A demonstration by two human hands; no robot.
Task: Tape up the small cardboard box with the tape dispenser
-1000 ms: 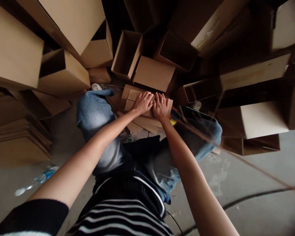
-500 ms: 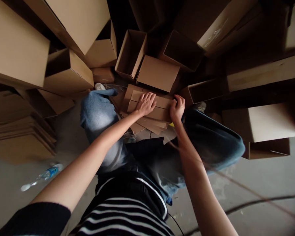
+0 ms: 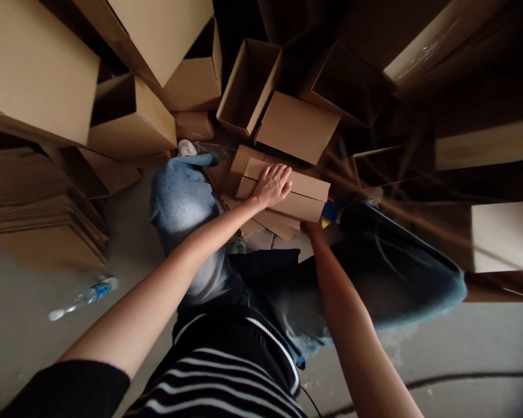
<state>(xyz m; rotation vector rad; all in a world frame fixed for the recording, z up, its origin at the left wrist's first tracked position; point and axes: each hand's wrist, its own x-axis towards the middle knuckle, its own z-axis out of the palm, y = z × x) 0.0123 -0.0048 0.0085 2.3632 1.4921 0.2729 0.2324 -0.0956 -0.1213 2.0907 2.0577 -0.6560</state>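
— Position?
— Seated on the floor (image 3: 35, 325), knees apart. My right hand (image 3: 312, 227) is tucked under the near right corner of the flat cardboard box (image 3: 303, 194); fingers hidden, grip unclear.
— And the left?
— My left hand (image 3: 273, 184) lies open, palm down, on the box top.
— Where's the box?
— Between my knees, atop a pile of flat cardboard sheets (image 3: 268, 220). Open cartons (image 3: 248, 87) stand beyond.

A water bottle (image 3: 85, 297) lies on the gray floor (image 3: 35, 342). Behind it sits a pile of flat cardboard sheets (image 3: 39, 215). Farther back from the bottle, big brown boxes (image 3: 39, 69) are stacked up. One open box (image 3: 248, 84) stands among them, well apart from the bottle.
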